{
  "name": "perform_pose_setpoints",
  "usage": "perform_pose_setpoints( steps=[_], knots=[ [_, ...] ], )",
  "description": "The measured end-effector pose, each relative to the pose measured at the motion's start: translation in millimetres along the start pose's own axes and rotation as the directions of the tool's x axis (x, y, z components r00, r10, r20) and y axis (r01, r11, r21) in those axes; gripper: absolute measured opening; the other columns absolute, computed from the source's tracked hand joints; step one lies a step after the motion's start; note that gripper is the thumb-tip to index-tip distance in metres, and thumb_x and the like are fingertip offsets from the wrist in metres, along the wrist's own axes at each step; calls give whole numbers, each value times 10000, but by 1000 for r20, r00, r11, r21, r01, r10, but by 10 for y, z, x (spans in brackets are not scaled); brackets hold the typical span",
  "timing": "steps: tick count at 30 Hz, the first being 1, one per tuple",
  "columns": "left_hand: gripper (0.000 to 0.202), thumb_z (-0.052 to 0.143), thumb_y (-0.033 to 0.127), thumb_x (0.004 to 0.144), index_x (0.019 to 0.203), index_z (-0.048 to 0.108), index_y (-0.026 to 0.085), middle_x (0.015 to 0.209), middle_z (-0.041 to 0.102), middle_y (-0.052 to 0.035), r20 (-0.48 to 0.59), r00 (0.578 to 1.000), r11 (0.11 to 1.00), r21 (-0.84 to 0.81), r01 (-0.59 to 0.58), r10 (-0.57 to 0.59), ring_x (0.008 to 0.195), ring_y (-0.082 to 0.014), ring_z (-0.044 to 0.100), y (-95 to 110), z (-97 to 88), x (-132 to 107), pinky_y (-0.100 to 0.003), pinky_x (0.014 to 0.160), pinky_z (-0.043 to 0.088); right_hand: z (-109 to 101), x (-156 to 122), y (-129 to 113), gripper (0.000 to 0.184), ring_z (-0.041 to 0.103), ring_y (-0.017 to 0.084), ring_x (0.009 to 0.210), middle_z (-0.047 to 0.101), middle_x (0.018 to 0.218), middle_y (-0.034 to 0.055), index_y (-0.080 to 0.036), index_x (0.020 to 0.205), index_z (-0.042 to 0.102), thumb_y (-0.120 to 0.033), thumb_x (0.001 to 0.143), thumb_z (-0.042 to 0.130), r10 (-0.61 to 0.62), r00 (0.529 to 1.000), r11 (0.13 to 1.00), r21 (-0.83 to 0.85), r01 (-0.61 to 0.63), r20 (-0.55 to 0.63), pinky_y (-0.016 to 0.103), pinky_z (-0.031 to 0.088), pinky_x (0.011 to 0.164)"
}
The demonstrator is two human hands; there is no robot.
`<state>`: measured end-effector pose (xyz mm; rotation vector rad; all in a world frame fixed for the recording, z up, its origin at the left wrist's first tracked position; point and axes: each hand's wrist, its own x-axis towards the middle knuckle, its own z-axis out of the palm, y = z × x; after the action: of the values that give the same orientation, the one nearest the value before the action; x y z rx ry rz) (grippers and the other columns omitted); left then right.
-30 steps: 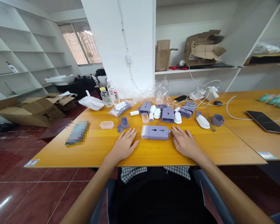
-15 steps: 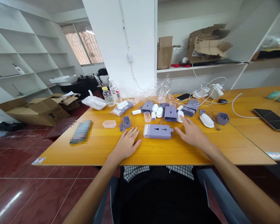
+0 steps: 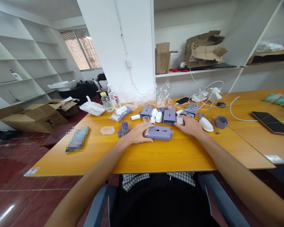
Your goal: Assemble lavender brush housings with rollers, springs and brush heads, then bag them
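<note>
My left hand [image 3: 139, 133] lies over the white left end of a lavender plastic socket adapter [image 3: 159, 133] on the yellow wooden table [image 3: 170, 157]. My right hand [image 3: 189, 125] sits farther back, its fingertips touching a white ribbed shell [image 3: 179, 120]. Beside that shell stands a lavender casing [image 3: 169, 117], and a clear plastic cup [image 3: 146, 119] is near the left fingers. To the right lie a white oval shell [image 3: 205, 124], a coil spring [image 3: 212, 123] and a lavender cup-shaped part [image 3: 221, 122].
Plastic bottles [image 3: 107, 101] and a white plastic bag [image 3: 92, 108] stand at the far left of the table. Tangled white cables [image 3: 203, 91] lie behind the parts. A black tablet [image 3: 272, 122] rests on the adjoining table, and a cardboard box [image 3: 35, 118] sits on the floor.
My left hand has moved right from the table onto the adapter's left end. My right hand has moved back among the parts, reaching the white ribbed shell.
</note>
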<state>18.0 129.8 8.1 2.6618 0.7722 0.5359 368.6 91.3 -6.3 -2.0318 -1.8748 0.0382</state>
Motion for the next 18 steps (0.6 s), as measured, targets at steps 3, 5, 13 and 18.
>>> perform_pose_setpoints(
  steps=[3, 5, 13, 18],
  knots=[
    [841, 917, 564, 798, 1519, 597, 271, 1581, 602, -152, -48, 998, 999, -35, 28, -30, 1475, -398, 556, -85, 62, -39, -607, 1250, 397, 20, -2, 90, 549, 712, 357, 1131, 749, 1257, 145, -255, 1387, 673, -594, 957, 637, -37, 999, 997, 63, 38, -14, 463, 554, 939],
    [840, 919, 573, 794, 1512, 604, 271, 1588, 597, -152, -41, 999, 998, -47, 33, -35, 1475, -393, 557, -69, 54, -120, -601, 1249, 400, 22, 18, 137, 447, 724, 328, 1056, 772, 1165, 130, -231, 1286, 710, -500, 931, 672, -48, 999, 995, 89, 50, -23, 436, 551, 933],
    [773, 918, 572, 793, 1451, 645, 273, 1520, 662, -125, -30, 998, 997, -56, 55, -57, 1403, -365, 628, 83, -93, -184, -578, 1212, 448, 46, 59, 261, 392, 687, 346, 1200, 759, 1286, 132, -227, 1276, 696, -277, 891, 640, -102, 994, 991, 87, 104, -27, 459, 515, 1031],
    [773, 912, 580, 796, 1452, 638, 277, 1554, 638, -123, -20, 998, 997, -54, 61, -62, 1431, -368, 606, 102, -88, -174, -591, 1230, 427, 31, 41, 293, 460, 693, 370, 1181, 775, 1232, 130, -225, 1271, 678, -390, 847, 738, -110, 994, 991, 79, 111, -12, 478, 531, 996]
  ],
)
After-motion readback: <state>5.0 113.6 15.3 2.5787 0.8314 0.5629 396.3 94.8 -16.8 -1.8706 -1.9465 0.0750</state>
